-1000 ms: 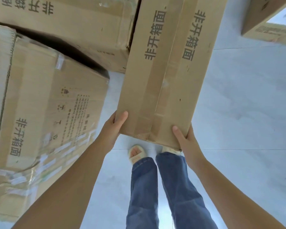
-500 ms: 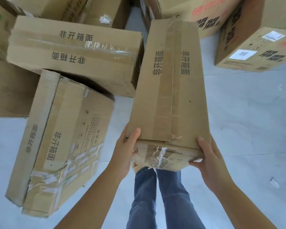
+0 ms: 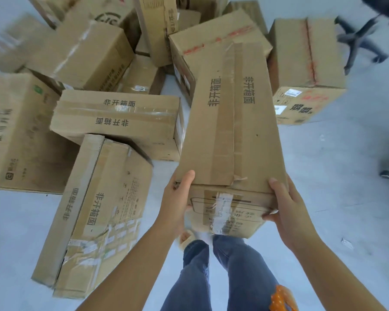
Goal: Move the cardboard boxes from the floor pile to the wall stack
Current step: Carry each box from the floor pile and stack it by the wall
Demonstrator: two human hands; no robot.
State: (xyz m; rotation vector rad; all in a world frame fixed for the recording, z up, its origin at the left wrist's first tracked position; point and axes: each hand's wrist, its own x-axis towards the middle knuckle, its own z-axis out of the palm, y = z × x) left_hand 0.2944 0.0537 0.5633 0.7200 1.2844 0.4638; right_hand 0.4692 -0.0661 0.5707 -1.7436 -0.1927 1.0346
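I hold a long, narrow cardboard box (image 3: 231, 131) with black printed characters and brown tape off the floor, its near end toward me. My left hand (image 3: 175, 198) grips the near left corner, thumb on top. My right hand (image 3: 283, 205) grips the near right corner, thumb on top and fingers curled under the end. Behind and to the left lies the floor pile of several cardboard boxes (image 3: 115, 122). The wall stack is not in view.
A long taped box (image 3: 94, 216) lies on the pale floor at my left. A box with red markings (image 3: 305, 70) sits at the right. An office chair base (image 3: 359, 39) stands at top right. My legs in jeans (image 3: 222, 272) are below the held box.
The long box has come up and away from the pile, its near end now facing me. The view has drawn back and shows far more of the pile. Both hands keep their hold.
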